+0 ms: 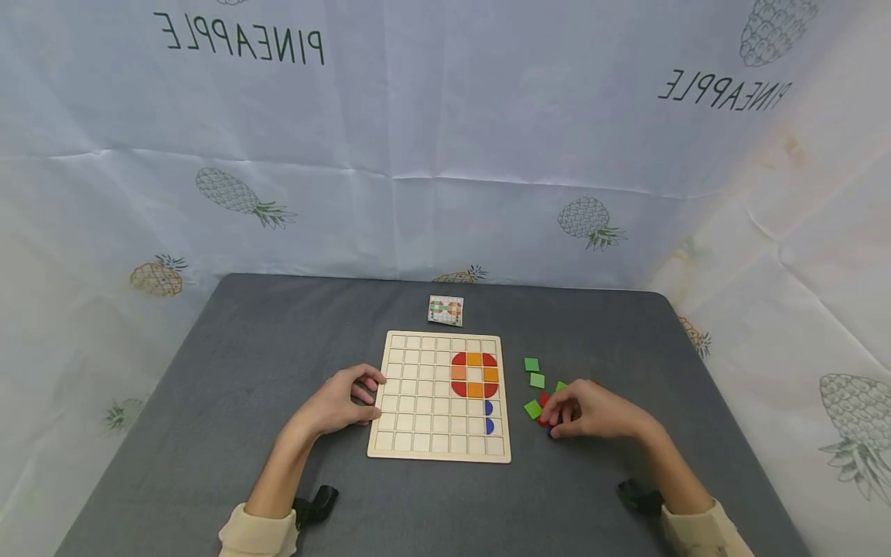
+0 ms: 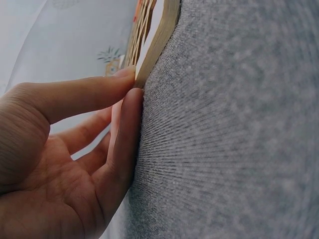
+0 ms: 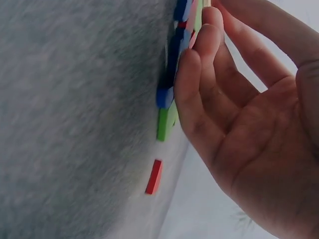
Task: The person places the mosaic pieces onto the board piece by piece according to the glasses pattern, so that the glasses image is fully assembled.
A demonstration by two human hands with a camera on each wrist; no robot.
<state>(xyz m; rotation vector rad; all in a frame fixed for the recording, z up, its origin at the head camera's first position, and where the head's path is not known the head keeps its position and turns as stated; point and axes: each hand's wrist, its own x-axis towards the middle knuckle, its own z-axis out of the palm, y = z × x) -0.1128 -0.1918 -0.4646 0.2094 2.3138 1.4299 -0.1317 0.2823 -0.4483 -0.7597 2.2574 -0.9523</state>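
Observation:
A square wooden grid board (image 1: 418,445) lies flat on the table. My left hand (image 1: 344,398) holds its left edge; in the left wrist view the thumb and a finger of that hand (image 2: 84,144) meet at the board's rim (image 2: 162,40). Orange and red pieces form a ring (image 1: 475,359) on the board, with two blue half-round pieces (image 1: 489,426) below it. To the right, my right hand (image 1: 588,410) reaches over loose pieces. Its bent fingers (image 3: 209,89) are beside blue pieces (image 3: 167,94) in the right wrist view; nothing shows pinched between them.
Beyond the board stands or lies a small pattern card (image 1: 445,310). Loose green squares (image 1: 532,364) lie right of the board, and a red piece (image 3: 154,177) sits apart from the pile. A grey cloth covers the table (image 1: 278,325); pineapple-printed curtains (image 1: 431,224) surround it.

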